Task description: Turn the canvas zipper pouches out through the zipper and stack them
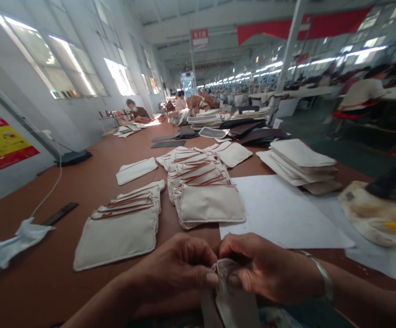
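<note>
A cream fabric piece [237, 305] hangs between my two hands at the table's front edge. My left hand [180, 264] pinches its upper left edge between thumb and fingers. On the other side, my right hand [273, 266], with a bracelet at the wrist, grips the top of the same piece. The fingertips of both hands are close together. Just beyond them lies a stack of cream pieces with brown edging [211, 202], and a second such stack [119, 232] is to the left.
White paper [280, 214] lies to the right, with a pile of cream panels [296, 159] behind it. A stained container [372, 209] stands at far right. White cloth [13, 246] and a dark strip [61, 214] are at left. A seated person [365, 95] is beyond the table.
</note>
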A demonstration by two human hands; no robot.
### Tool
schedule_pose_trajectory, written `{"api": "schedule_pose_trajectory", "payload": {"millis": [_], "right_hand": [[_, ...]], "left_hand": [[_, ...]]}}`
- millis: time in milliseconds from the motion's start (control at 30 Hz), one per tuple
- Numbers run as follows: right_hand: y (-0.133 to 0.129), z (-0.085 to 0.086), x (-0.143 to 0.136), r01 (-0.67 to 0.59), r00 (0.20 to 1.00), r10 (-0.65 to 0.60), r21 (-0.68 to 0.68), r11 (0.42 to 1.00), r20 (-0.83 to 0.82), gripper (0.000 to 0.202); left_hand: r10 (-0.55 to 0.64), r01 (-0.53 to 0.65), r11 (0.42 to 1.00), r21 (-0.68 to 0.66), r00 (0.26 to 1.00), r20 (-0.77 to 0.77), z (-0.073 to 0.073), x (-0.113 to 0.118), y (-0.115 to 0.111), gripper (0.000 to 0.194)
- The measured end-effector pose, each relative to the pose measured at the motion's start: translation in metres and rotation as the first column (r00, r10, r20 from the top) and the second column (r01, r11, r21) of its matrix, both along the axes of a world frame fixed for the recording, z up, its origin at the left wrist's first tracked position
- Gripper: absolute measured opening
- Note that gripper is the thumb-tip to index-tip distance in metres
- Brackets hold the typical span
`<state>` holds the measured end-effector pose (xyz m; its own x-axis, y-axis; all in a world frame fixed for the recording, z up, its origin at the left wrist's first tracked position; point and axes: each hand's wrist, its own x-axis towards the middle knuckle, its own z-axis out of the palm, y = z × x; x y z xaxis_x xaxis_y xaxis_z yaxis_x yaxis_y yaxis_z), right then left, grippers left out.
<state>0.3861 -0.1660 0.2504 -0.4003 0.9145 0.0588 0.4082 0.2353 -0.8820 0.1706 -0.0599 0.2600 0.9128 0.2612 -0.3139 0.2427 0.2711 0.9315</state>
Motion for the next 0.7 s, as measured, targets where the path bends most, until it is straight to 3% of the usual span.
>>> {"api": "schedule_pose_trajectory", "payload": {"millis": [133,267,500,700], "right_hand": [[0.002,0.011,0.007,0.011,0.996,-0.02,-0.102,0.995,-0.084,0.029],[0.006,0.014,0.002,0.14,0.988,-0.147,-0.118,0.983,-0.051,0.042],[0.021,-0.001,-0.009,0.274,0.959,-0.281,-0.168,0.947,-0.019,0.005],[0.023,-0.013,-0.007,0.313,0.931,-0.345,-0.221,0.924,-0.122,0.004]], "left_hand": [[-0.003,0.003,0.997,0.078,1.0,-0.006,0.008,0.009,0.005,0.027],[0.007,-0.001,0.98,0.2,1.0,-0.03,0.016,0.017,0.009,0.024],[0.081,-0.038,0.924,0.38,0.992,-0.098,0.009,0.028,0.005,0.017],[0.065,-0.01,0.935,0.354,0.988,-0.142,0.007,0.029,0.011,0.017]]}}
